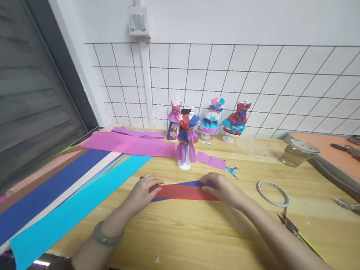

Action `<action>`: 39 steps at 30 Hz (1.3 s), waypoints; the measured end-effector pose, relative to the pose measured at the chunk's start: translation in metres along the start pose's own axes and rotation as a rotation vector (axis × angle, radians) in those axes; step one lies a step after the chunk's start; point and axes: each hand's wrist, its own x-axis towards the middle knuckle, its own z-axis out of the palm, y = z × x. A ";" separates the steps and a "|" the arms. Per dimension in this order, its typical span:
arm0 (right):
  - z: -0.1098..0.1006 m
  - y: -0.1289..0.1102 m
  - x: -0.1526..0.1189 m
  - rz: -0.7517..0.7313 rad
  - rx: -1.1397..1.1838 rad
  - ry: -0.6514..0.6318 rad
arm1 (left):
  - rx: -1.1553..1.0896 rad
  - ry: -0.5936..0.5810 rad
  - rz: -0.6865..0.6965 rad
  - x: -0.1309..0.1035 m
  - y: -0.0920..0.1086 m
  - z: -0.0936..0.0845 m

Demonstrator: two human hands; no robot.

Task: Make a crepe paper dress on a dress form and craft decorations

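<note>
The left hand [143, 192] had its fingers close together on the left end of a red strip [181, 192], and the right hand [221, 188] held the other end in a narrow grip, with its fingertips also at a blue strip [190, 183]. The red strip was stretched between the two hands, low over the table [139, 252], in front of the nearest dressed doll stand [187, 138]. The blue strip lay under it and showed along both long edges, so the two were not even. It seemed to me that the step in hand was to lay one strip along the other. In my judgement, the next move called for light, equal tension at both ends and for the edges to be matched; too much pull could perhaps wrinkle them. The tape roll [273, 203] and the scissors [291, 226] rested near the right forearm, held by neither hand. Whether the strips were already stuck together, I could not tell
</note>
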 end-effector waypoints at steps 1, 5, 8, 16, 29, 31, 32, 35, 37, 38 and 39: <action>0.004 -0.005 0.000 -0.032 0.016 0.015 | -0.004 0.018 0.014 0.000 0.001 0.000; 0.018 -0.019 0.006 -0.081 0.105 0.026 | -0.020 0.077 0.033 0.000 0.002 -0.003; 0.023 -0.021 0.009 -0.054 0.160 -0.014 | -0.054 0.104 0.002 0.000 0.001 -0.004; 0.004 0.008 -0.007 0.143 0.375 -0.150 | -0.178 0.065 -0.200 -0.001 0.002 -0.011; 0.019 0.047 0.000 0.275 0.314 0.113 | -0.110 -0.156 -0.271 -0.007 -0.014 -0.010; 0.022 0.049 0.001 0.295 0.279 0.139 | -0.063 -0.155 -0.270 -0.007 -0.013 -0.012; 0.023 0.050 0.001 0.299 0.266 0.140 | -0.044 -0.157 -0.272 -0.007 -0.012 -0.014; 0.024 0.049 0.001 0.300 0.248 0.139 | -0.001 -0.172 -0.280 -0.007 -0.009 -0.018; 0.023 0.049 0.001 0.314 0.236 0.141 | 0.020 -0.175 -0.282 -0.007 -0.007 -0.020; 0.023 0.048 0.001 0.324 0.221 0.145 | 0.027 -0.174 -0.283 -0.007 -0.007 -0.020; 0.023 0.049 0.002 0.333 0.202 0.150 | 0.034 -0.173 -0.283 -0.007 -0.007 -0.020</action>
